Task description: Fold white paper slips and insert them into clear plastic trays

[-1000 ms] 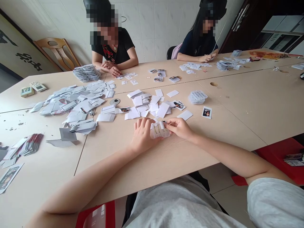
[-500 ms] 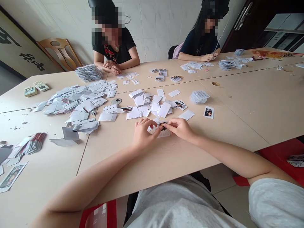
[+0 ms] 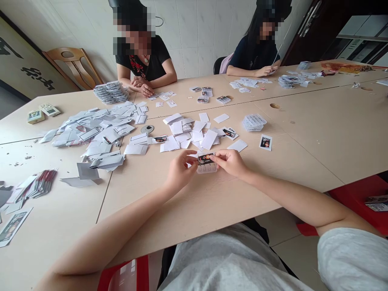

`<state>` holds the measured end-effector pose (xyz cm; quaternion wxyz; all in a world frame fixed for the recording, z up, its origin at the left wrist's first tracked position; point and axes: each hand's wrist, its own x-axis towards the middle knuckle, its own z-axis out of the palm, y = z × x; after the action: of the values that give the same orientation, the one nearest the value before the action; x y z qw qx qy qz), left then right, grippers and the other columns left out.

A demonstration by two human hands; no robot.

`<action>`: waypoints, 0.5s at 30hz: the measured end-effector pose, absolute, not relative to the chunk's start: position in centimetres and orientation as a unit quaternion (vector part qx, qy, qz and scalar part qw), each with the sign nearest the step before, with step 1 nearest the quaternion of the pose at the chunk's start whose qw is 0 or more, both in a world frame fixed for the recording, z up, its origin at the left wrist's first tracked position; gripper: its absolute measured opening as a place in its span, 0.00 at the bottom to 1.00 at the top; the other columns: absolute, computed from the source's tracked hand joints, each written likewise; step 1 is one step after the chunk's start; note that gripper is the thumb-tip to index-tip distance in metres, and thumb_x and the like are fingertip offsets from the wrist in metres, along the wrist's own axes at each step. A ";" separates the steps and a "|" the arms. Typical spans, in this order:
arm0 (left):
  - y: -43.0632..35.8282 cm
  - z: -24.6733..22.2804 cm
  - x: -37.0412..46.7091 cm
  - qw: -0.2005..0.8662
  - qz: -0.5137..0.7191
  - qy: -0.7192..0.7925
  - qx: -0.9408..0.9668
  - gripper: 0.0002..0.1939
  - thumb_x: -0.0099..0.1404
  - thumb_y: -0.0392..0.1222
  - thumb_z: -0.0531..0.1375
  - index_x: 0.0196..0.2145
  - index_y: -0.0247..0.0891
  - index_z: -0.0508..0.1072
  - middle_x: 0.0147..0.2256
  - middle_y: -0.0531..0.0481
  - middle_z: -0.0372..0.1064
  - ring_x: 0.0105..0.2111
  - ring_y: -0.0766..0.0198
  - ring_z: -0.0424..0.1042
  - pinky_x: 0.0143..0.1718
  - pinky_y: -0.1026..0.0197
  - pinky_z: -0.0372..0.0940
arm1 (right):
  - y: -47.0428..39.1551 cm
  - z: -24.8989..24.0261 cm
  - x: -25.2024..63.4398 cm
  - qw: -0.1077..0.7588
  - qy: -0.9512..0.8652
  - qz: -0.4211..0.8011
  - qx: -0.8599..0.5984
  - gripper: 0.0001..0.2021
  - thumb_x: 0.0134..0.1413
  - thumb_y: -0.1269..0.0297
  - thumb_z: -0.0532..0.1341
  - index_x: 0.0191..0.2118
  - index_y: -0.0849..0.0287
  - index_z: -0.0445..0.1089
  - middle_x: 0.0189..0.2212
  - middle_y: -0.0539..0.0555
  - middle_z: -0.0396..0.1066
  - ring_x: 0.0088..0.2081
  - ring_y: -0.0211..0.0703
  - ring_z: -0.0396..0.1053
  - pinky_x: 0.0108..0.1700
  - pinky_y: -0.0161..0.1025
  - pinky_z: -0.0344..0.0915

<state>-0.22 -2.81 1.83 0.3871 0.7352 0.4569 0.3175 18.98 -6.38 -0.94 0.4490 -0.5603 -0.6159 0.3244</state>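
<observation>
Close in front of me, a small clear plastic case [image 3: 207, 169] with several rounded compartments carries a dark printed label [image 3: 206, 159] across its upper part. My right hand [image 3: 232, 162] grips the case's right side, its thumb pressing on the label's right end. At the left edge, my left hand [image 3: 182, 169] holds the case between curled fingers and thumb. Just beyond my hands spreads a pile of white paper cards [image 3: 184, 133]. To the right lie a stack of clear cases [image 3: 254, 122] and one printed card [image 3: 266, 142].
A large heap of white slips [image 3: 100, 125] covers the left part of the table [image 3: 242, 210]. Two remote-like devices [image 3: 50, 109] lie beyond it. Across sit two people, one with folded hands [image 3: 142, 87], near stacked packs [image 3: 111, 92] and several labelled cases [image 3: 207, 91].
My left thumb has drawn back from the label to the case's left edge, so more of the label shows. My right thumb stays on the label.
</observation>
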 end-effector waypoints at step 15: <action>-2.5 1.7 0.2 0.467 0.371 0.479 0.645 0.15 0.50 0.49 0.65 0.27 0.35 0.70 0.26 0.50 0.69 0.25 0.67 0.67 0.23 0.66 0.57 | -6.6 -0.9 18.4 0.465 -0.624 0.302 -0.551 0.21 0.50 0.47 0.58 0.19 0.59 0.66 0.17 0.50 0.65 0.21 0.37 0.61 0.24 0.35 0.56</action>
<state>0.23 -2.46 1.70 0.4666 0.6448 0.4788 0.3705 18.43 -6.57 -0.88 0.4653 -0.5507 -0.6235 0.3024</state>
